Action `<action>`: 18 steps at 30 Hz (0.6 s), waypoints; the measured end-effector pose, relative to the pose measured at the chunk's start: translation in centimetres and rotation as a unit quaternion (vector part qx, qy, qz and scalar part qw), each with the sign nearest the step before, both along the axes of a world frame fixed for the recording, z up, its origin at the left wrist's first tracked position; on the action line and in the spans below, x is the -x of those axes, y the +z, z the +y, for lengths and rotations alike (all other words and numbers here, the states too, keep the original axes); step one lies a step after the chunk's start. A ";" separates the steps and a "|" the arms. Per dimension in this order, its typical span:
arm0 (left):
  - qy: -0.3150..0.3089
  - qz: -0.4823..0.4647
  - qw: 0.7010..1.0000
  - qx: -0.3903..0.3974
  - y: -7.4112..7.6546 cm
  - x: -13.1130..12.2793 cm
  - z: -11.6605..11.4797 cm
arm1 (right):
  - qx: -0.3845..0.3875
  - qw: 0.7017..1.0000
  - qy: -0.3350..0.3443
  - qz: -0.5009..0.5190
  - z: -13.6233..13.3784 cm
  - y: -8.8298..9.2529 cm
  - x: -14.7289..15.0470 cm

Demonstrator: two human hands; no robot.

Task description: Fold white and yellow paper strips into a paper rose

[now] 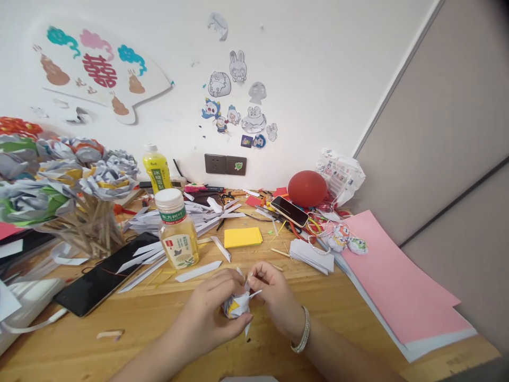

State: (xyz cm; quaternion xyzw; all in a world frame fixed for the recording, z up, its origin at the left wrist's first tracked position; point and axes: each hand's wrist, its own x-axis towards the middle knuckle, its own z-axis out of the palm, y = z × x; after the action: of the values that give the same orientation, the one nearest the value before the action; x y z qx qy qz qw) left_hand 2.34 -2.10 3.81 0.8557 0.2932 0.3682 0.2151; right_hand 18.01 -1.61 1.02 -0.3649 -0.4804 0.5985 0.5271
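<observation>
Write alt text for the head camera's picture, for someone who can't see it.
A left hand holds a small white-and-yellow paper bundle while a right hand is at its pointed ends, above a cluttered wooden desk. Around them lie a tea bottle, yellow paper and pink sheets, with paper flowers at far left.

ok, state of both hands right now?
Left hand: closed, holding a white-and-yellow folded-paper ball.
Right hand: closed in a pinch on a white paper strip at the ball's upper side.
</observation>
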 end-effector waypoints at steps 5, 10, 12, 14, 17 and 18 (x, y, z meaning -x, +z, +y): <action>0.032 0.043 0.996 -0.069 -1.1 0.0 0.3 | 0.007 0.998 0.027 -0.051 0.7 0.4 -1.1; 0.093 0.084 0.984 -0.129 -3.0 -0.3 0.6 | 0.019 0.994 0.036 -0.100 0.9 0.8 -1.7; 0.112 0.086 0.982 -0.125 -3.3 -0.4 0.6 | -0.006 0.992 0.013 -0.121 1.0 0.6 -1.5; 0.111 0.086 0.982 -0.125 -3.2 -0.4 0.5 | -0.003 0.993 -0.007 -0.116 1.1 0.2 -1.2; 0.082 0.091 0.984 -0.127 -2.4 0.1 0.7 | 0.013 0.994 -0.017 -0.103 1.3 -0.1 -1.1; 0.077 0.090 0.985 -0.127 -2.1 0.3 0.8 | 0.014 0.995 -0.017 -0.100 1.3 -0.1 -1.1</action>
State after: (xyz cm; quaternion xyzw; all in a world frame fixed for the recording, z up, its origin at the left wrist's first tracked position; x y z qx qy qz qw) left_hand 2.05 -1.32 1.71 0.8805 0.3275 0.3392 0.0487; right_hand 19.10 -0.26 0.88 -0.4383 -0.5161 0.5562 0.4818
